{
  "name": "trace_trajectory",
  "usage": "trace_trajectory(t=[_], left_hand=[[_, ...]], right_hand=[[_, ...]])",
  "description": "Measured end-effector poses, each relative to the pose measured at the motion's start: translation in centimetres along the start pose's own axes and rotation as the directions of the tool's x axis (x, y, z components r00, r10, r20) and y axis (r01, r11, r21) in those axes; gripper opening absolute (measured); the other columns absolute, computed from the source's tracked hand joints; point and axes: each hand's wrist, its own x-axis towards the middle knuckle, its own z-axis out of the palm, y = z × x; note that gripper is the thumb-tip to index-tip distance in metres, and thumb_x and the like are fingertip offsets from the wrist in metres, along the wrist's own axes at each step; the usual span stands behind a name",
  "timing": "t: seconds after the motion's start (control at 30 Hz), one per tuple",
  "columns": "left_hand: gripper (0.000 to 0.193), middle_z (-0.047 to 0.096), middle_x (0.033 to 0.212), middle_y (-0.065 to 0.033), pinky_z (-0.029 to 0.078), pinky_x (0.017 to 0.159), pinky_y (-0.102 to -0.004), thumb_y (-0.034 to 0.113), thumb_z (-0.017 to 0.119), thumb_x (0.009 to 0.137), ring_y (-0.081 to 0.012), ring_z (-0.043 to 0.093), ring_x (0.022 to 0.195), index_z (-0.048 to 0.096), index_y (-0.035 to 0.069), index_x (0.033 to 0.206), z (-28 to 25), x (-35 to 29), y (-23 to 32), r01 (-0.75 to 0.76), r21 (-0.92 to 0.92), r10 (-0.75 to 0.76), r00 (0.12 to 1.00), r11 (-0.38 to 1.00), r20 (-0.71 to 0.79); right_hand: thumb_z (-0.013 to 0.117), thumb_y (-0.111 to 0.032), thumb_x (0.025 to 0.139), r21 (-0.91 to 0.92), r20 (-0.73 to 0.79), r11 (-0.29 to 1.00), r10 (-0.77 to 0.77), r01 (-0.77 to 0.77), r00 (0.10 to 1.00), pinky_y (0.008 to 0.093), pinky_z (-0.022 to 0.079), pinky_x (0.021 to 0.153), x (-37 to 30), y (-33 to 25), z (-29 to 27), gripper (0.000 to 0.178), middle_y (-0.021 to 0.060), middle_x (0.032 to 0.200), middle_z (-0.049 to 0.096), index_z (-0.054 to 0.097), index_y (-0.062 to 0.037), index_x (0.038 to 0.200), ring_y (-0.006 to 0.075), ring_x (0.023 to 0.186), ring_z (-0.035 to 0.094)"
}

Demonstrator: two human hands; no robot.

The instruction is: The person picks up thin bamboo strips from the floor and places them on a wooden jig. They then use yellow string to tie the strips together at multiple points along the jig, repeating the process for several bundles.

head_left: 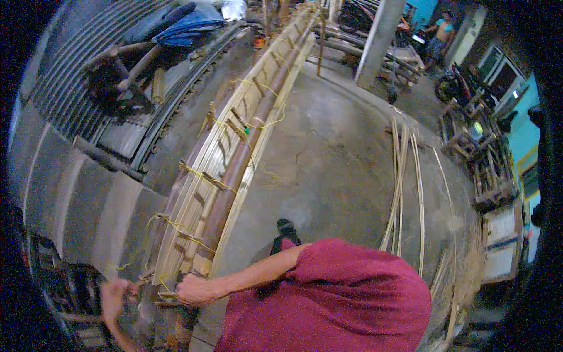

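Note:
A long row of pale split bamboo strips (199, 157) runs away from me beside a brown pole (236, 166). Thin yellow cord (193, 239) loops round the strips at several places, and short wooden pegs stick up along them. At the near end, my right hand (196, 290) is closed beside a loop of cord and a short stick (169, 295); its fingers hide what they hold. My left hand (117, 295), blurred, hovers left of that end with curled fingers pinched together. Whatever is between them is too small to make out.
Loose bamboo strips (420, 199) lie on the concrete floor (322, 158) to the right. Wooden frames (489, 158) stand along the right wall. A concrete pillar (380, 41) rises at the back, with a person (441, 38) beyond. Corrugated sheeting (70, 76) and a blue tarp (182, 29) are at left.

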Motion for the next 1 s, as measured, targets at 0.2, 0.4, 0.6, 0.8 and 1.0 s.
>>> trace_trajectory(t=[0.2, 0.4, 0.6, 0.8, 1.0], left_hand=[[0.027, 0.062, 0.088, -0.0149, 0.045, 0.077, -0.0353, 0.015, 0.062, 0.070, -0.0288, 0.059, 0.084, 0.060, 0.005, 0.094, 7.6, 0.9, -6.4, -0.081, 0.583, 0.204, 0.968, 0.808, -0.149], [0.020, 0.058, 0.075, -0.0167, 0.044, 0.065, -0.0416, 0.023, 0.053, 0.075, -0.0344, 0.056, 0.072, 0.056, 0.006, 0.085, 10.0, 3.5, -6.5, -0.295, 0.668, 0.529, 0.831, 0.683, -0.174], [0.016, 0.056, 0.070, -0.0171, 0.043, 0.059, -0.0412, 0.015, 0.050, 0.069, -0.0349, 0.056, 0.068, 0.056, 0.005, 0.081, 11.2, 3.7, -7.6, -0.417, 0.280, 0.471, 0.866, 0.865, -0.166], [0.024, 0.058, 0.071, -0.0203, 0.045, 0.063, -0.0393, 0.015, 0.057, 0.068, -0.0316, 0.058, 0.069, 0.057, -0.001, 0.086, 11.1, 4.3, -7.2, -0.342, 0.489, 0.456, 0.880, 0.802, -0.133], [0.021, 0.053, 0.053, -0.0139, 0.040, 0.044, -0.0331, 0.022, 0.055, 0.077, -0.0195, 0.048, 0.042, 0.063, 0.004, 0.086, 12.5, 5.6, -8.4, -0.335, 0.183, 0.379, 0.867, 0.924, -0.324]], right_hand=[[0.049, -0.023, 0.079, 0.483, -0.455, 0.797, -0.125, 0.362, 0.882, 0.0384, 0.039, 0.072, -0.4, 0.6, -0.5, 0.021, 0.0117, 0.078, 0.051, 0.054, -0.0035, 0.075, 0.0261, 0.082, 0.049], [0.048, -0.028, 0.085, 0.509, -0.185, 0.859, 0.037, 0.064, 0.982, 0.0278, 0.037, 0.055, -2.2, -3.7, -4.9, 0.028, 0.0022, 0.065, 0.050, 0.054, -0.0033, 0.072, 0.0103, 0.062, 0.045], [0.052, -0.029, 0.083, 0.609, -0.294, 0.789, 0.327, -0.088, 0.898, 0.0242, 0.033, 0.049, -0.1, -4.4, -12.7, 0.034, -0.0014, 0.053, 0.045, 0.051, -0.0052, 0.058, 0.0075, 0.051, 0.040], [0.049, -0.027, 0.084, 0.349, -0.128, 0.935, 0.120, -0.069, 0.984, 0.0263, 0.034, 0.047, 5.6, -4.0, -15.3, 0.037, -0.0017, 0.049, 0.036, 0.042, -0.0058, 0.054, 0.0088, 0.046, 0.036], [0.043, -0.032, 0.085, -0.197, 0.201, 0.972, -0.087, 0.127, 0.976, 0.0320, 0.039, 0.049, 16.0, -3.6, -14.5, 0.038, 0.0097, 0.054, 0.051, 0.054, -0.0008, 0.068, 0.0160, 0.046, 0.043]])
